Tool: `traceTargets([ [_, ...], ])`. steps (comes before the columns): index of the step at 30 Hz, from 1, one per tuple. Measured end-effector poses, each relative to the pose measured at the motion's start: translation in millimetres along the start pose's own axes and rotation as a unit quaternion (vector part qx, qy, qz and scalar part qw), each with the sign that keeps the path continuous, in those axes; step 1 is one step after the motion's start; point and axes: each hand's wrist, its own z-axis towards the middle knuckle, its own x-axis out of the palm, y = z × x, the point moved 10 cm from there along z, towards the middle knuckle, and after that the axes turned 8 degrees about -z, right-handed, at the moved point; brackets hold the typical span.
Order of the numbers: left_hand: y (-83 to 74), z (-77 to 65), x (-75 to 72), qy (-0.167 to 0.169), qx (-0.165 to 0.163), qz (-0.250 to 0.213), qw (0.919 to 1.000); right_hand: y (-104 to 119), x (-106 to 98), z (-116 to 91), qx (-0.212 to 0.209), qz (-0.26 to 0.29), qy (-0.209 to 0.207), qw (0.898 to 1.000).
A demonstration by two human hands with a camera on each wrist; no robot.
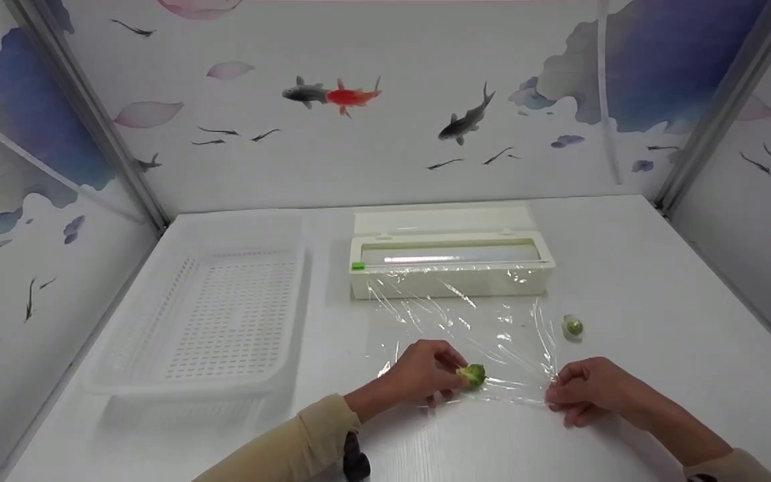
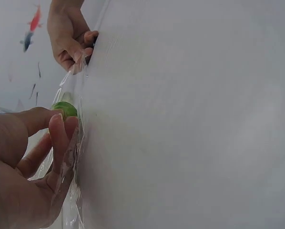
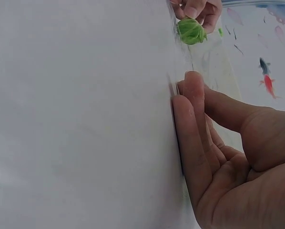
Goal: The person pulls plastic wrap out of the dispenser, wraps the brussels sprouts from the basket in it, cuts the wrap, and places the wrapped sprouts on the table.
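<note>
- I face a white wall (image 1: 359, 177) with painted fish (image 1: 352, 97) and pink petals (image 1: 150, 114).
- Grey metal posts (image 1: 88, 107) stand at both back corners.
- My white table (image 1: 653, 288) sits between patterned side walls (image 1: 747, 221).

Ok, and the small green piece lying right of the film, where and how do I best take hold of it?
Probably a light pinch across the middle of the small green piece, coming from the right: it looks compact and roundish, and the plastic film spreads out on its left, so that side keeps clear of it.
</note>
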Motion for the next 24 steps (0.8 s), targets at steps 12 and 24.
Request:
traceTargets([
  [12, -4.6, -16.3, -27.9, -0.011, 0.025, 0.009, 0.9996, 4.2, 0.0, -3.2, -0.016, 0.002, 0.007, 1.0],
  [24, -4.1, -61.4, -80.9, -0.023, 0.045, 0.126, 0.9907, 2.7, -17.9, -21.5, 0.025, -0.058, -0.064, 0.996],
])
